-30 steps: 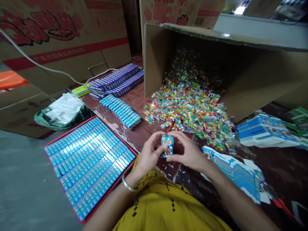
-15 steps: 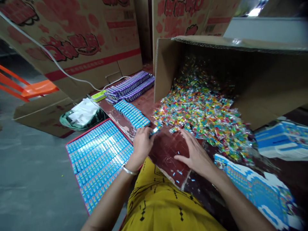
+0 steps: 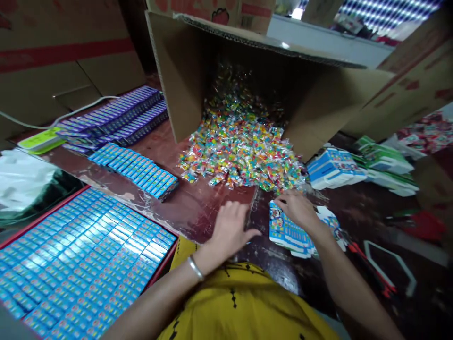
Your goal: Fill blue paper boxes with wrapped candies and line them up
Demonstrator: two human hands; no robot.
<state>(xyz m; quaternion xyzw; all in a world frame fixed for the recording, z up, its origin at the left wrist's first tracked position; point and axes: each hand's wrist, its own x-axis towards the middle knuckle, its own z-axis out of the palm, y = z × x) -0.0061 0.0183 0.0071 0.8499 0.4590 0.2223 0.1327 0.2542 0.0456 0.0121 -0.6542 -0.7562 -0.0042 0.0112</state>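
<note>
My left hand [image 3: 230, 227] is held over the dark red tabletop with its fingers stretched out and thumb apart, holding nothing. At the near edge of the fanned stack of flat, unfolded blue cartons [image 3: 288, 233] is my right hand [image 3: 300, 211]. Its thumb and forefinger are closed on the upper edge of one carton. In front of both hands spreads a pile of small clear packets of colourful candy [image 3: 244, 151], spilling from a cardboard box [image 3: 184, 89] on its side. Left of my left hand lies a row of filled small blue boxes [image 3: 138, 170].
A red-edged tray [image 3: 166, 257] packed with small blue boxes is at the lower left. Purple boxes [image 3: 113, 118] stand in rows behind the blue row. At right are blue carton stacks [image 3: 334, 165], green ones [image 3: 384, 158] and a red-handled tool [image 3: 371, 269].
The view has turned right. My left hand has let go of a small blue box at the row's end and moved right. My right hand has moved onto the flat cartons.
</note>
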